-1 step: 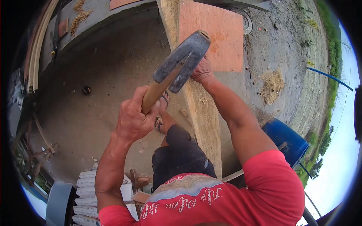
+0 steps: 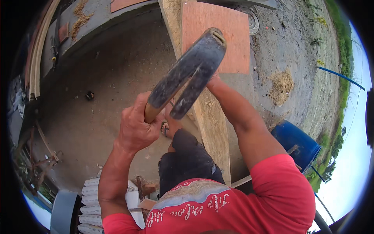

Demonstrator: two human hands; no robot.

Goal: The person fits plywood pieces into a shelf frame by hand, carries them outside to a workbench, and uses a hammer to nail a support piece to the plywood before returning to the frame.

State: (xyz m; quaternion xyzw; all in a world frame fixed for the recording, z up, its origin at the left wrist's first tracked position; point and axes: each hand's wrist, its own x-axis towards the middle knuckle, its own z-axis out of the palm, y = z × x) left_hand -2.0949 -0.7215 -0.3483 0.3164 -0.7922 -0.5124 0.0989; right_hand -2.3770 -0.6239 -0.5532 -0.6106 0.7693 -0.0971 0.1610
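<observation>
My left hand [image 2: 136, 124] is wrapped round the wooden handle of a claw hammer [image 2: 208, 52]. The hammer is raised, its dark worn metal head large in view and the split claw turned up at me. Beyond it, my right hand [image 2: 213, 79] reaches to the near edge of a reddish plywood sheet [image 2: 230, 43]. The hammer head covers its fingers, so whatever they touch or hold is hidden. Below the plywood runs a long, rough wooden beam [image 2: 212, 128], passing under my right forearm.
A blue barrel [image 2: 294, 142] lies at the right, and a heap of sawdust [image 2: 281, 86] is on the ground beyond. Pale stacked sacks [image 2: 91, 206] stand at lower left. Long boards [image 2: 41, 50] lean along the far left. My sandalled foot [image 2: 165, 128] is beside the beam.
The hammer head has risen toward me and looks larger, covering more of my right hand. My left hand has shifted slightly.
</observation>
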